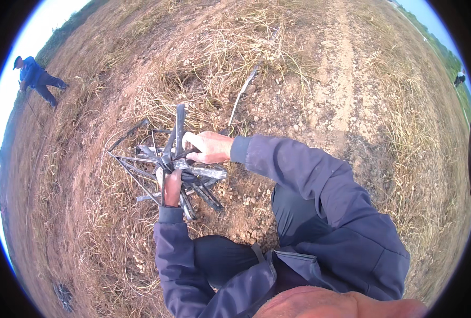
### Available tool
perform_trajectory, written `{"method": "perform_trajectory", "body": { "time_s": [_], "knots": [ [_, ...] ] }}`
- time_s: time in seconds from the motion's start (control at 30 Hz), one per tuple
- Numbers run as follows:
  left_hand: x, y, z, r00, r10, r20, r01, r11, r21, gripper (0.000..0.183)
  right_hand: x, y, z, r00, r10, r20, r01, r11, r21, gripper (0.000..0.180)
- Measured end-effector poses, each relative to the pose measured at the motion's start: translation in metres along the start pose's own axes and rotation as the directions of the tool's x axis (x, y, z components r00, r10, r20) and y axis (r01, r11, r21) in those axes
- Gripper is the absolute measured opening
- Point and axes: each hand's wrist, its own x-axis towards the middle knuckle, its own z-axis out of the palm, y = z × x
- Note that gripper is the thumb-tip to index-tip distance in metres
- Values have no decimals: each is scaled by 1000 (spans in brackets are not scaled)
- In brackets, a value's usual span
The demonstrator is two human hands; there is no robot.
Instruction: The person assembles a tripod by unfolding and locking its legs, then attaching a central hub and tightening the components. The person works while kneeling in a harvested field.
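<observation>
A tangled bundle of flat black plastic tape (205, 172), which looks like used drip irrigation tape, is held in front of me just above the ground. Its folded ends stick out on several sides, and some are dusted with soil. My left hand (172, 186) grips the near side of the bundle, its fingers partly hidden by strips. From the right, my right hand (209, 147) reaches in with curled fingers and pinches tape near the middle, beside an upright loop (180, 127). Thin bent strands (130, 169) spread out to the left.
Dry vines with pale pods, apparently peanut plants (235, 43), lie in rows over stony soil (338, 87). A pale strip (243, 93) rests beyond my hands. Another dark bundle (63, 296) lies at lower left. A person (38, 79) stands far left; another (460, 78) is far right.
</observation>
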Motion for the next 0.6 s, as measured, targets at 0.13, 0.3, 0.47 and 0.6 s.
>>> {"method": "perform_trajectory", "body": {
  "time_s": [0.13, 0.3, 0.47, 0.6],
  "knots": [
    [-13, 10, -38, 960, -91, -266, 75, 995, -68, 42, -5, 15, -8, 997, -23, -77, 24, 1000, 12, 36],
    [-47, 19, -174, 839, -67, -540, -37, 983, -180, 40, -23, 50, -30, 998, -54, -39, 50, 993, -104, 24],
    [-77, -16, -323, 499, -195, -845, -194, 925, -328, 40, -46, 70, -42, 1000, -10, -20, 8, 993, -115, 20],
    [-118, -26, -357, 498, 219, -839, 208, 909, 361, 36, -60, 63, -39, 999, -39, 28, 43, 982, -182, 20]
  ]
}}
